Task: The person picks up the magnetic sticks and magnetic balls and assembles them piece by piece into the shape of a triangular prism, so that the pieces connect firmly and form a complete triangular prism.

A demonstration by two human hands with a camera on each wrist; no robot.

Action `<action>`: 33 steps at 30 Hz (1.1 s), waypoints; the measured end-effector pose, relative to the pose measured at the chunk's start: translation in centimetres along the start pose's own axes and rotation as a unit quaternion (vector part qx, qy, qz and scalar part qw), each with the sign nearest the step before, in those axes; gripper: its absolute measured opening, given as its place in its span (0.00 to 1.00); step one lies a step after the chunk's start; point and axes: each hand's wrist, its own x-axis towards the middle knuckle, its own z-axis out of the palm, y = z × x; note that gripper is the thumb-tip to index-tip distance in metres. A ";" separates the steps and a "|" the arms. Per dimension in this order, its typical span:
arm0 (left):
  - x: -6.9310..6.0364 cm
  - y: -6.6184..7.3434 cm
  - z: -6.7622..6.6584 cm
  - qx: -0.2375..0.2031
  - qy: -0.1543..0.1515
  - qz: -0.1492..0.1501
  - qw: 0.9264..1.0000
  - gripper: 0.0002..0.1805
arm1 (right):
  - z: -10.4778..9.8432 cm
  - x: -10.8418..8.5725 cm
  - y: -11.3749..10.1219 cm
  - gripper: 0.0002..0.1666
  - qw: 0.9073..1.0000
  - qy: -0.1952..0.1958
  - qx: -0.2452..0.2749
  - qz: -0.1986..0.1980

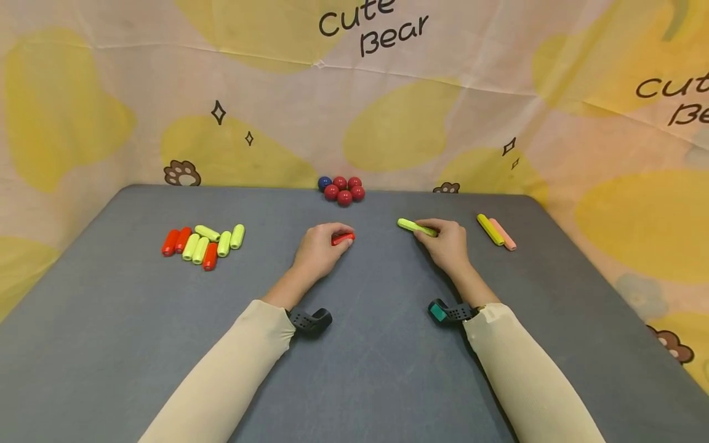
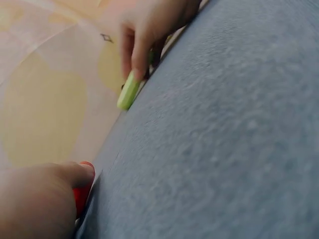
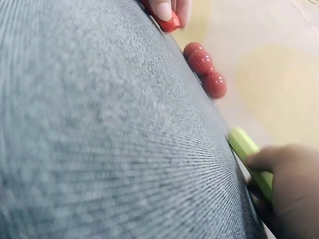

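Just left of the middle of the table, my left hand (image 1: 321, 247) pinches a short red plastic cylinder (image 1: 343, 239) between thumb and fingers. My right hand (image 1: 446, 243) holds a longer yellow-green stick (image 1: 408, 225) by its right part, and the stick's left end sticks out toward the left hand. In the left wrist view, the yellow-green stick (image 2: 128, 93) slants down close to the table surface. The right wrist view shows the tip of the red cylinder (image 3: 172, 23) beyond the left fingers. Fingers cover part of both pieces.
Several short cylinders, red (image 1: 170, 243) and lime (image 1: 237, 236), lie grouped at the left. Red balls (image 1: 344, 198) and one blue ball (image 1: 324, 183) cluster at the back edge. A yellow stick (image 1: 490, 230) and a pink stick (image 1: 504, 235) lie side by side at the right.
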 end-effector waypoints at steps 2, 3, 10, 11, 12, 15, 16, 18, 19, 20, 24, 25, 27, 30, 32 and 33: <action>0.1 -0.4 -0.3 0.005 0.003 0.001 1.000 0.13 | 0.1 0.0 0.2 0.16 1.000 0.013 -0.019 0.008; 0.1 -0.6 -0.6 0.006 0.005 0.001 1.000 0.13 | 0.2 0.0 0.4 0.16 0.999 0.019 -0.024 0.013; 0.0 -1.7 -2.2 0.017 0.007 -0.015 1.000 0.14 | 0.0 0.3 0.9 0.16 0.996 0.065 -0.040 0.051; 0.0 -1.8 -2.4 0.020 0.007 -0.018 1.000 0.14 | -0.1 0.4 0.8 0.17 0.995 0.066 -0.042 0.056; -0.1 -1.9 -2.5 0.024 0.006 -0.018 1.000 0.14 | -0.1 0.4 0.7 0.19 0.995 0.067 -0.047 0.057; -0.3 -2.0 -2.7 0.029 -0.001 -0.017 0.999 0.15 | 0.1 0.8 0.2 0.25 0.993 0.076 -0.069 0.054; -0.3 -2.0 -2.7 0.030 -0.001 -0.018 0.999 0.15 | 0.2 0.9 -0.2 0.26 0.993 0.081 -0.075 0.047; -0.4 -2.0 -2.7 0.030 -0.001 -0.019 0.999 0.15 | 0.8 1.2 -1.1 0.27 0.992 0.091 -0.079 0.025; -0.5 -2.1 -2.7 0.030 0.000 -0.021 0.999 0.15 | 1.2 1.3 -1.6 0.27 0.993 0.095 -0.073 0.010; -0.5 -2.1 -2.6 0.031 0.002 -0.022 0.999 0.15 | 1.7 1.4 -2.1 0.27 0.994 0.095 -0.060 -0.006; -0.5 -2.2 -2.4 0.035 0.005 -0.019 0.999 0.14 | 4.2 2.1 -3.9 0.25 0.995 0.069 0.010 -0.070; -0.5 -2.2 -2.3 0.037 0.005 -0.019 0.999 0.14 | 4.9 2.3 -4.3 0.25 0.995 0.057 0.024 -0.081; -0.4 -2.2 -2.3 0.037 0.007 -0.017 0.999 0.14 | 6.2 2.8 -5.1 0.26 0.994 0.030 0.046 -0.093; -0.4 -2.3 -2.2 0.037 0.010 -0.014 0.999 0.14 | 7.8 3.6 -6.1 0.28 0.993 -0.008 0.061 -0.105; -0.4 -2.3 -2.2 0.036 0.012 -0.013 0.999 0.14 | 8.6 4.2 -6.8 0.30 0.992 -0.025 0.059 -0.111; -0.4 -2.3 -2.2 0.036 0.012 -0.012 0.999 0.14 | 9.0 4.6 -7.0 0.31 0.991 -0.031 0.054 -0.115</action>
